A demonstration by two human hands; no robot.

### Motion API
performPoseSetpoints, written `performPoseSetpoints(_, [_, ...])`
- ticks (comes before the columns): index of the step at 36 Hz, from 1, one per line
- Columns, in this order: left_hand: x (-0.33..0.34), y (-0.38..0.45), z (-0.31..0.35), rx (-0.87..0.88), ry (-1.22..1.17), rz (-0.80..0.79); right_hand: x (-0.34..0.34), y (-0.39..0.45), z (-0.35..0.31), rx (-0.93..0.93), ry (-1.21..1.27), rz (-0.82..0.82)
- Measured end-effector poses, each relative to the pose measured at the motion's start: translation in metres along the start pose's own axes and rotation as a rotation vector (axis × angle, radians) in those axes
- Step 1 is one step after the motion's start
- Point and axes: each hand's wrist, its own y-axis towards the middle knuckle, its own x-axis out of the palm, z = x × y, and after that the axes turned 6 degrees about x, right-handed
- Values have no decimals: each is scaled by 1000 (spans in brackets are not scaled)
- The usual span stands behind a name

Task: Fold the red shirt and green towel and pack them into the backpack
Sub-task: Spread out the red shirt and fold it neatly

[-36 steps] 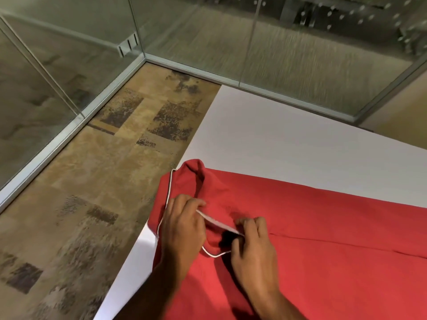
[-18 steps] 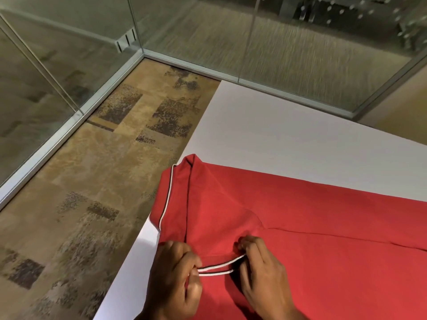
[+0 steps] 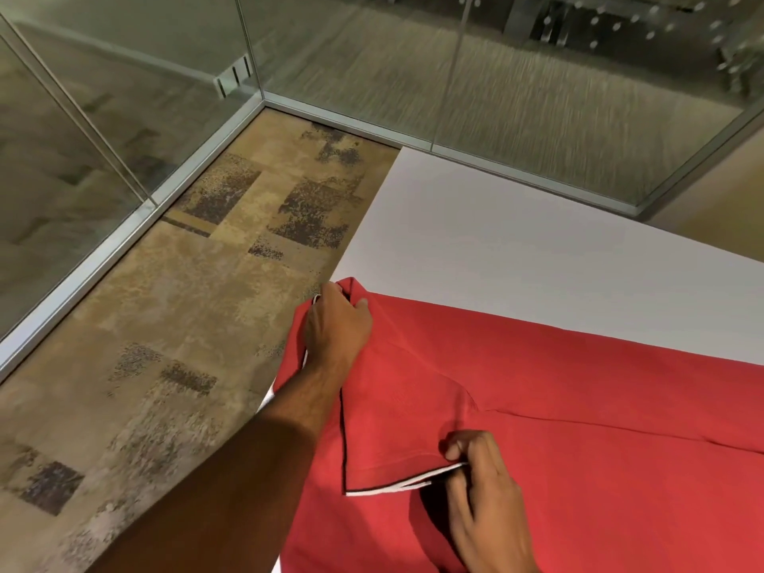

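— While the white table (image 3: 516,241) filled the right half of the frame, where did the red shirt (image 3: 578,407) lie?

— Spread across its lower right, one edge hanging over the table's side. The left hand (image 3: 337,328) gripped the upper fold corner; the right hand (image 3: 483,485) pinched the striped sleeve hem (image 3: 397,485).

— The risk?

— Slack cloth: if either pinch loosened, I'd guess the fold would skew or slide floorward. No towel or backpack in view.

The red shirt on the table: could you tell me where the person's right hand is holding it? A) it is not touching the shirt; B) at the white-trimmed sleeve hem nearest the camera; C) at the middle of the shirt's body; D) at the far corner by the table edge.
B: the right hand pinches the white-trimmed hem of the red shirt, while the left hand grips the far corner.
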Motion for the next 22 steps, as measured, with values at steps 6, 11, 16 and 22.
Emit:
performPoseSetpoints(6, [-15,-7,-2,-13,-4,56,-8,0,-2,35,82,46])
performPoseSetpoints(11, [-15,-27,-18,-49,-21,68,-9,-1,6,44,35,-6])
performPoseSetpoints(16, [-15,-27,-19,-86,-33,64,-13,-1,5,12,59,7])
performPoseSetpoints(22, [-14,-8,-12,-42,-36,129,-12,3,7,5,-5,-75])
